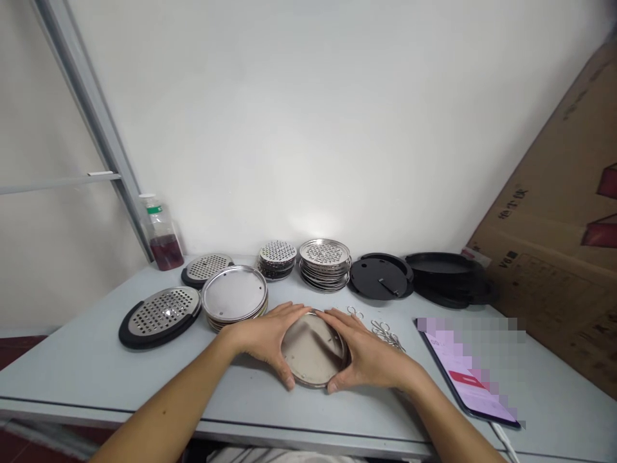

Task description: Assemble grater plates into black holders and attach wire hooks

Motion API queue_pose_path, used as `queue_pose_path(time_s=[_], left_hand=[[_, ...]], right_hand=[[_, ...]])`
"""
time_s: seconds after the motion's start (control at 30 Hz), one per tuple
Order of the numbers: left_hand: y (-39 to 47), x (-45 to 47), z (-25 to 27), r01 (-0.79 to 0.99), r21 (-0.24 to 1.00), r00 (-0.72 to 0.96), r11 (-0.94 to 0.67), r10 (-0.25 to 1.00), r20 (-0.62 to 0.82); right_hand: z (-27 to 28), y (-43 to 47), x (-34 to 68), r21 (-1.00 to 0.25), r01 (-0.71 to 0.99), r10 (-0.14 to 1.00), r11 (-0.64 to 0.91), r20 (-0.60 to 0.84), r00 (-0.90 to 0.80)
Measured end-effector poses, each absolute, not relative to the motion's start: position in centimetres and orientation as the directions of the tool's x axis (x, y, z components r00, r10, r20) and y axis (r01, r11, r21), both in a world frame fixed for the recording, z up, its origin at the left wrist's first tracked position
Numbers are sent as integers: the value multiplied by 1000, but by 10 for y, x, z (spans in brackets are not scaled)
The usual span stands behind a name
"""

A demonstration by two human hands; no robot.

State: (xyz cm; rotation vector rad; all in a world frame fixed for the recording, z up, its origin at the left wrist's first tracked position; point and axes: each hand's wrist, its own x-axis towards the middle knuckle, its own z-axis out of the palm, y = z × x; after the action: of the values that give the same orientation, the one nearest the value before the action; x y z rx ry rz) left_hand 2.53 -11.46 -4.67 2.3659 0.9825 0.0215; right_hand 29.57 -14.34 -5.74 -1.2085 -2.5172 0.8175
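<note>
A round metal disc (pixel 311 352) lies flat near the middle of the table's front. My left hand (pixel 270 335) curves along its left rim, and my right hand (pixel 370 354) holds the opposite rim, thumbs toward the near edge. Close behind my left hand is a stack of smooth metal discs (pixel 234 293) with small holes by the rim. Beyond my right hand lie several small metal wire rings (pixel 385 333). Whether more pieces lie beneath the held disc is hidden.
Along the wall stand stacked perforated discs (pixel 325 252), a smaller stack (pixel 277 252) and black round trays (pixel 380 276). Black-rimmed graters (pixel 164 312) sit at left, near a bottle of red liquid (pixel 166 249). At right are a phone (pixel 470 376) and a cardboard box (pixel 554 257).
</note>
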Motion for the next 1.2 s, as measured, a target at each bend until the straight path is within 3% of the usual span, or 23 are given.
queue_pose_path(time_s=[0.57, 0.87, 1.03, 1.2], left_hand=[[-114, 24, -47, 637, 522, 734, -567, 653, -186], [-118, 23, -46, 626, 590, 719, -510, 671, -183], [-122, 28, -31, 588, 612, 629, -529, 775, 66], [-89, 32, -7, 771, 357, 391, -528, 834, 390]], right_hand=[[-59, -142, 296, -572, 657, 783, 492, -39, -620], [-56, -143, 298, -590, 664, 787, 459, -77, -612], [-56, -141, 299, -588, 663, 785, 464, -74, -615], [-53, -144, 299, -593, 696, 814, 406, -112, -570]])
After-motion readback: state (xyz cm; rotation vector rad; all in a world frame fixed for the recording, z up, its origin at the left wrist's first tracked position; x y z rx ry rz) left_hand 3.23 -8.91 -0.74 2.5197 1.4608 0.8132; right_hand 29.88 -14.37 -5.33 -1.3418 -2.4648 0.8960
